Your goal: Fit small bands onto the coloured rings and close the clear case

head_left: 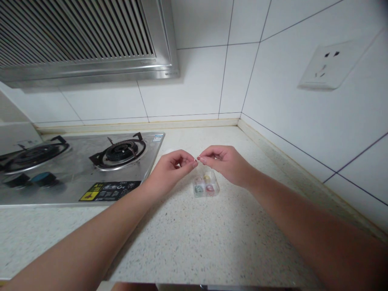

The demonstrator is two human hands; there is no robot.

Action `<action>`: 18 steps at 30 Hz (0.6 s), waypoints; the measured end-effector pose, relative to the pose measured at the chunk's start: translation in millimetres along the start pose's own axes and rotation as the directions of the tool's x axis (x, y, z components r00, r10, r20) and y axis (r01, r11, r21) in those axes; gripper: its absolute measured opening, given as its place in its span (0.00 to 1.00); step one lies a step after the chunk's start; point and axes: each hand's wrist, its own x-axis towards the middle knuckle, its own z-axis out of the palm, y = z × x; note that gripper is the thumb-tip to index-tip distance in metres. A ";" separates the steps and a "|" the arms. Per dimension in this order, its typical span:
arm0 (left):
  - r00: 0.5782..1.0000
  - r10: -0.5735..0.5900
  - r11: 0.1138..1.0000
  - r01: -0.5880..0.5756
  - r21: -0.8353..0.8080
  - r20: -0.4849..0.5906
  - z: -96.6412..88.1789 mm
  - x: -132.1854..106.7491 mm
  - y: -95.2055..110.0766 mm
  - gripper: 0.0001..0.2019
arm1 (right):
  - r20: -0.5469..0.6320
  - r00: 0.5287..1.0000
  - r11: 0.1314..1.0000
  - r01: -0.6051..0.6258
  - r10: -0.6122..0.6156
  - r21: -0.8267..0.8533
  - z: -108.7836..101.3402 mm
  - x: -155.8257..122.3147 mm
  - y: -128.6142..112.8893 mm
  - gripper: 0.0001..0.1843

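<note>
My left hand [172, 171] and my right hand [226, 163] meet above the counter, thumb and forefinger of each pinched together, tips almost touching. Something tiny, whitish and reddish, shows at the fingertips; it is too small to name, and I cannot tell which hand has it. Just below them a clear plastic box [217, 181] with compartments lies on the counter. In its near compartments are a green ring-like bundle [199, 189] and a red one [210, 188]. Farther back is a yellow bit [207, 178]. The box's far end is partly hidden by my hands.
A speckled pale countertop [194, 242] runs under my arms. On the left is a steel gas hob [69, 178] with black burners and knobs, beneath a range hood [91, 72]. White tiled walls meet at the back right, with a power socket [329, 66] on the right one.
</note>
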 end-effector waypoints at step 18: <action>0.988 -0.048 0.924 -0.011 0.382 0.144 -18.0 4.6 -2.7 0.10 | 0.094 0.996 0.972 0.015 0.007 -0.233 1.0 -3.8 -1.8 0.09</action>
